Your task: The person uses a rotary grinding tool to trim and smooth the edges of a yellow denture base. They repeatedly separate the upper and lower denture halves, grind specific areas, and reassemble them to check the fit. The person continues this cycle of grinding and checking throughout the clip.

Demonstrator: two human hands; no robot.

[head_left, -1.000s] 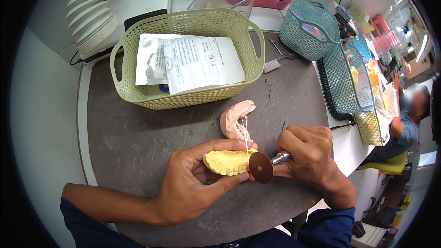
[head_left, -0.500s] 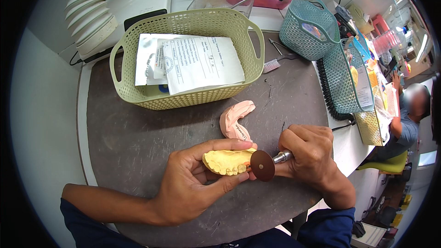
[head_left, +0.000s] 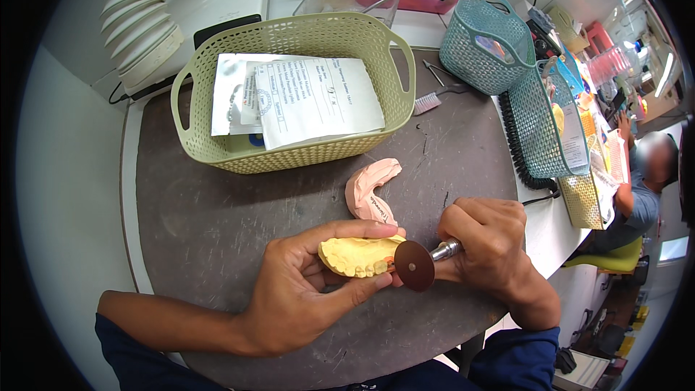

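Note:
A yellow plaster dental model [head_left: 352,255] is gripped between the thumb and fingers of my left hand [head_left: 300,282], its row of teeth facing me. My right hand [head_left: 486,242] is wrapped around a silver rotary handpiece [head_left: 445,250]. A dark brown cutting disc [head_left: 414,266] is mounted on its tip. The disc stands at the right end of the yellow model and hides that end; whether it touches cannot be made out. A small orange-red patch shows on the model beside the disc. Just beyond my hands, a pink plaster arch [head_left: 371,192] with handwriting lies on the table.
An olive basket [head_left: 289,157] holding a paper slip and a silver pouch stands on the dark round-edged tabletop [head_left: 210,217]. A small brush [head_left: 428,103] lies right of it. Teal baskets [head_left: 483,54] line the right side. A ribbed hose [head_left: 137,22] hangs at back left. Another person [head_left: 641,188] sits far right.
The brown disc has shifted very slightly downward and shows a little more of its face. My left hand and the yellow model have hardly moved.

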